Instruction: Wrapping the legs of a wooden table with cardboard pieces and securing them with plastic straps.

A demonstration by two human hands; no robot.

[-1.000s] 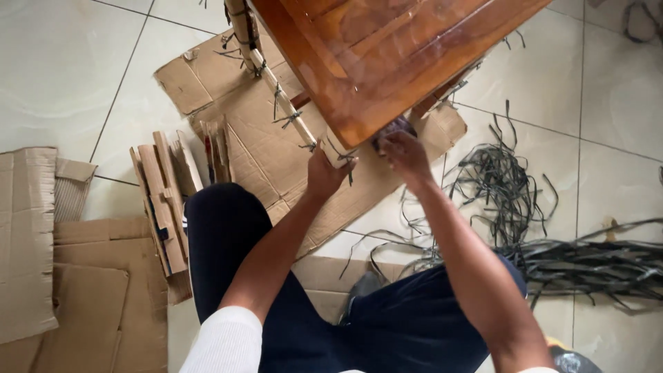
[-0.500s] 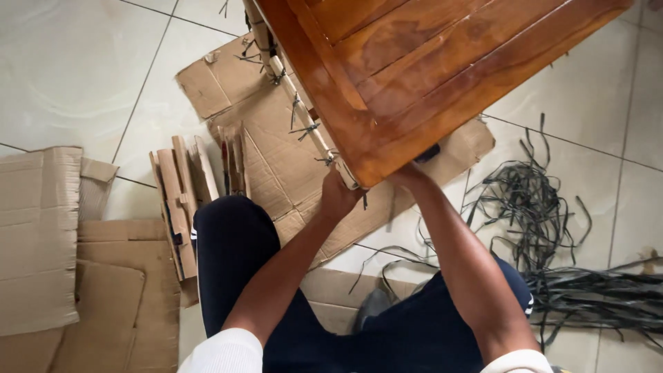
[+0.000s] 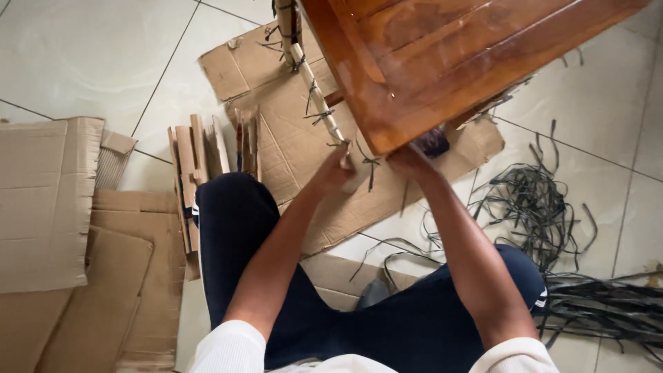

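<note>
Wooden table (image 3: 442, 62), one, two hands, left hand (image 3: 336, 169) pinching wrapped leg (image 3: 319, 103), right hand (image 3: 409, 160) grip unclear

White short sleeves, bare forearms, dark navy trousers with a small white stripe mark at each knee

1 wooden table (image 3: 442, 62), 2 hands (image 3: 333, 171) (image 3: 413, 162), several cardboard pcs (image 3: 48, 200).

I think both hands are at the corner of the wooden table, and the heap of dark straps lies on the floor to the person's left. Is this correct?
Not quite. The head view shows the heap of dark straps on the person's right. The left hand and right hand are indeed at the wooden table corner.
</note>
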